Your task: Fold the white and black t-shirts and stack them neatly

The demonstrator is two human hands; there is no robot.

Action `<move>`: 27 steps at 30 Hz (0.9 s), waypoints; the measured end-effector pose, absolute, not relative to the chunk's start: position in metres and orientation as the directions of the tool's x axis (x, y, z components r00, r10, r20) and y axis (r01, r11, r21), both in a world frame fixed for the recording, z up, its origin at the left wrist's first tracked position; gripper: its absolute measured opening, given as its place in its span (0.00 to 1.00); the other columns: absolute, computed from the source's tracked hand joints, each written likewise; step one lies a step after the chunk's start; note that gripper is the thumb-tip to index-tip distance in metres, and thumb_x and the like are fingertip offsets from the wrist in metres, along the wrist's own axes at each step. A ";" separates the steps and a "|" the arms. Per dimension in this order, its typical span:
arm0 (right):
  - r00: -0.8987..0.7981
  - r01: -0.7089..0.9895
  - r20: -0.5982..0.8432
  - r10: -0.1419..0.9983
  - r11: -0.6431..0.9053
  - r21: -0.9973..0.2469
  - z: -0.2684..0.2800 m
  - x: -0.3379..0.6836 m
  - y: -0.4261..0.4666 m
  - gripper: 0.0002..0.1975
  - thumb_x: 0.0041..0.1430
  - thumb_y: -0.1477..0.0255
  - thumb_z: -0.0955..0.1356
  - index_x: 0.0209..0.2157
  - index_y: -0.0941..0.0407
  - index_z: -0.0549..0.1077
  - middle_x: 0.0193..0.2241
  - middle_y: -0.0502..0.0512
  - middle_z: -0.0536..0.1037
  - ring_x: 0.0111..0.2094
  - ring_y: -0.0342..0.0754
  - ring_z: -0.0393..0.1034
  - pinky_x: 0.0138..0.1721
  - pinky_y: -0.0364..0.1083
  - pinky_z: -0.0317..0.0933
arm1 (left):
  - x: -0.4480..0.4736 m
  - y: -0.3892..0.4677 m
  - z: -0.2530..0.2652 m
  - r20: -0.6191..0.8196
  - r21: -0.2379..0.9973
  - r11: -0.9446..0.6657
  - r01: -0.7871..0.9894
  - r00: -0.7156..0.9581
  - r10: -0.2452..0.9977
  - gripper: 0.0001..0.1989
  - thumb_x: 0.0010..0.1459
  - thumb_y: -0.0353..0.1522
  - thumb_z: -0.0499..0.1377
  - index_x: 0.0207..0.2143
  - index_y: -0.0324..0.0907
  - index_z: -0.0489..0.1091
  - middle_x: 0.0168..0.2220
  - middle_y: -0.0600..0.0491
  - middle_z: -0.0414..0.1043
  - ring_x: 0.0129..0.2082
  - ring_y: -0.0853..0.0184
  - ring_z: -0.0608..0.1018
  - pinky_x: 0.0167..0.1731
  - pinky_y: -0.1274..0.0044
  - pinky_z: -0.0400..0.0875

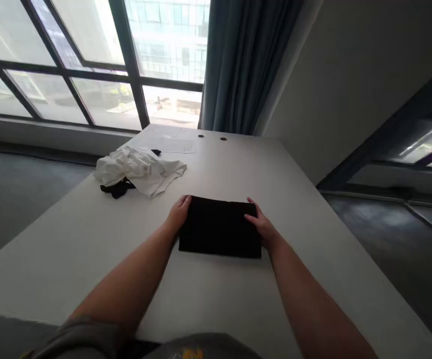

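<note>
Between my two hands is a flat black rectangle [220, 227] that looks like folded cloth; its exact kind does not show. My left hand [178, 213] grips its left edge, with the thumb near the upper left corner. At the right edge my right hand [264, 225] closes on it, thumb on the near face and fingers partly hidden behind. The black piece is over the middle of the white table [219, 294]; I cannot tell whether its lower edge touches the surface.
Crumpled white clothing [141, 167] lies at the table's left side, with a black cloth piece [117, 188] under it. Behind it are paper sheets [176, 145]. Two small holes pierce the far end of the table. Windows and a blue curtain [249, 65] stand beyond.
</note>
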State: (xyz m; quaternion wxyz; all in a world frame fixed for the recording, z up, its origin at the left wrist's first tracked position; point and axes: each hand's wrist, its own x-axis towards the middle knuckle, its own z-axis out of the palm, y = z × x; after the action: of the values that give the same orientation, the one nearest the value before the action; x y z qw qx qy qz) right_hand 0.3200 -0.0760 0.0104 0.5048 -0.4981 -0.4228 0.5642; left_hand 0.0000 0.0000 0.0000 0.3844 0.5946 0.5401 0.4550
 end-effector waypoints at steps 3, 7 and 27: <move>0.019 -0.144 -0.142 0.990 -0.138 -0.980 0.014 0.317 -0.078 0.48 0.55 0.61 0.78 0.72 0.40 0.55 0.57 0.53 0.75 0.51 0.54 0.75 0.54 0.54 0.73 | 0.000 0.001 -0.002 0.122 0.936 -0.100 0.338 -0.042 0.992 0.21 0.70 0.44 0.47 0.44 0.42 0.76 0.47 0.46 0.80 0.52 0.57 0.78 0.58 0.66 0.69; -0.002 -0.251 -0.164 0.986 -0.159 -0.955 0.017 0.313 -0.078 0.48 0.58 0.61 0.76 0.73 0.38 0.51 0.57 0.52 0.76 0.51 0.53 0.77 0.52 0.54 0.74 | -0.003 0.008 -0.004 0.117 0.927 -0.081 0.366 -0.075 0.990 0.19 0.70 0.43 0.48 0.47 0.42 0.74 0.45 0.47 0.79 0.48 0.58 0.79 0.54 0.67 0.71; -0.154 -0.228 -0.333 0.930 -0.361 -0.904 0.016 0.302 -0.086 0.23 0.55 0.66 0.76 0.52 0.53 0.73 0.43 0.59 0.84 0.43 0.58 0.81 0.48 0.56 0.76 | -0.010 0.009 -0.004 0.083 0.865 -0.014 0.502 -0.116 0.990 0.19 0.70 0.43 0.50 0.56 0.44 0.67 0.29 0.55 0.74 0.30 0.62 0.77 0.37 0.72 0.71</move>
State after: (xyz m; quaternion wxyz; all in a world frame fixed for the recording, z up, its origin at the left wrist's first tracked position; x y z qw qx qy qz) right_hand 0.3018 -0.0858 0.0163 0.4336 -0.4846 -0.3623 0.6677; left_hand -0.0095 0.0089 -0.0036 0.3060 0.5902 0.6321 0.3982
